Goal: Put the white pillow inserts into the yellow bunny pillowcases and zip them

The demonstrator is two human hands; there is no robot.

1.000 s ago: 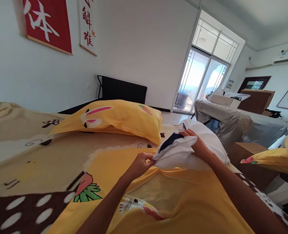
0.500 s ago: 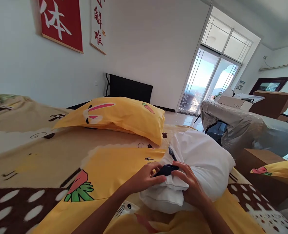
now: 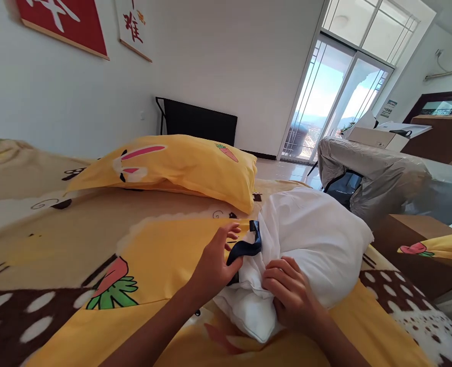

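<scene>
A white pillow (image 3: 318,239), plump and gathered at its near end, lies on a yellow cloth. A dark blue strap (image 3: 247,248) loops out from its left side, with black bristly hook tape at the upper end. My left hand (image 3: 214,257) has the strap's lower part at its thumb, fingers curled on the far side. On the bunched white fabric, my right hand (image 3: 289,290) is closed, its fingers bent over the folds. A corner of the pillow sticks out below, between the hands. The strap's lower end is hidden behind the left thumb and the fabric.
Beyond the hands lies a yellow rabbit-print pillow (image 3: 187,163) on a patterned blanket (image 3: 96,214). Cardboard boxes (image 3: 421,244) and a plastic-covered sofa (image 3: 375,163) stand at the right. A black headboard-like panel (image 3: 199,122) is against the back wall.
The strap, bunched between both hands before, now hangs in a loop by my left hand. My right hand has moved onto the gathered fabric, and the view has shifted slightly.
</scene>
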